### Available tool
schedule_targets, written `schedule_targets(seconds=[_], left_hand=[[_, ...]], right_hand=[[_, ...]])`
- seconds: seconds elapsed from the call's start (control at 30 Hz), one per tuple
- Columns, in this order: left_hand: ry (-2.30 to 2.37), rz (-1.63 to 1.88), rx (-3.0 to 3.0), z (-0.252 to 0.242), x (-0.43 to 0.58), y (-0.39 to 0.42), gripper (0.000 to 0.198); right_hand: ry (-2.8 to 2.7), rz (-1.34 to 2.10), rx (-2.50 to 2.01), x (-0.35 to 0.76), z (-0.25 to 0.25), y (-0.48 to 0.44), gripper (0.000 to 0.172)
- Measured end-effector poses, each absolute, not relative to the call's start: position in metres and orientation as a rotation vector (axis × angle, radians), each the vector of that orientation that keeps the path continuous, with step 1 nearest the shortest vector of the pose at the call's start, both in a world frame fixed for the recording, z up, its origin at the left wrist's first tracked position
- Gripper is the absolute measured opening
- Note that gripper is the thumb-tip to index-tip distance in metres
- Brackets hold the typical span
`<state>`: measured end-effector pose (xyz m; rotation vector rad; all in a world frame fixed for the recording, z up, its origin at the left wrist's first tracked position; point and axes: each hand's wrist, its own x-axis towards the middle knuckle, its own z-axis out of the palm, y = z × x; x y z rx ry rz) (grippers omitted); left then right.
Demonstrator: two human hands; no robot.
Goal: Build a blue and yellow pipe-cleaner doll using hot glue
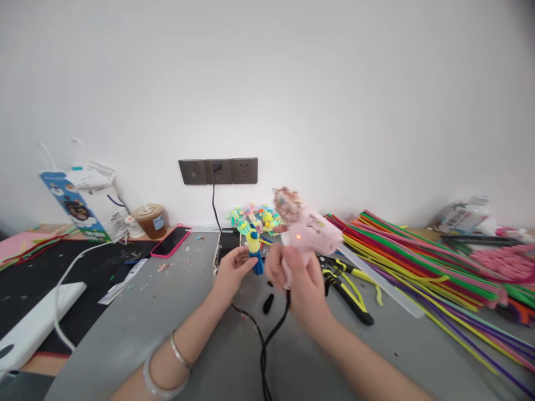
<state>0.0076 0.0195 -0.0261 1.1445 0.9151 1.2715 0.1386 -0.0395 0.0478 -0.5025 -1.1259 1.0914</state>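
A pink glue gun (313, 233) with a lit orange light and a brown, crusted nozzle is gripped in my right hand (298, 275). A clear glue stick (380, 281) sticks out of its back, slanting down to the right. My left hand (232, 270) pinches a small figure (254, 250) of blue and yellow pipe cleaner, upright between thumb and fingers. The nozzle stays apart from the figure, up and to its right. Behind the figure stands a cluster of pastel pipe-cleaner pieces (270, 219); the hand and figure hide part of it.
Yellow-black pliers (349, 295) lie right of my right hand. Many coloured pipe cleaners (401, 256) spread across the right side. A black cord (264, 356) runs down the grey table (167, 334). At left are a pink-edged phone (170, 243), a drink cup (149, 221) and a carton bag (90, 203).
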Motion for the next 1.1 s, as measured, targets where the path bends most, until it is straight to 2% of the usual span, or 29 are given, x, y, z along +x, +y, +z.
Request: schedule_targets(seconds=[0.17,0.43,0.8,1.1], left_hand=[[0.858,1.241,0.952,-0.013,0.009,0.014,0.044],[0.816,1.184,0.957,-0.008,0.009,0.011,0.042],[0.819,1.178,0.991,-0.003,0.012,0.006,0.048],[0.780,1.184,1.033,-0.003,0.011,0.005,0.042]], right_hand=[[-1.120,1.086,-0.553,0.174,0.010,-0.035,0.029],[-1.174,1.210,-0.665,0.189,-0.009,-0.027,0.047],[-1.151,1.395,-0.660,0.190,-0.005,-0.033,0.056],[-1.192,1.398,-0.717,0.190,-0.003,-0.033,0.061]])
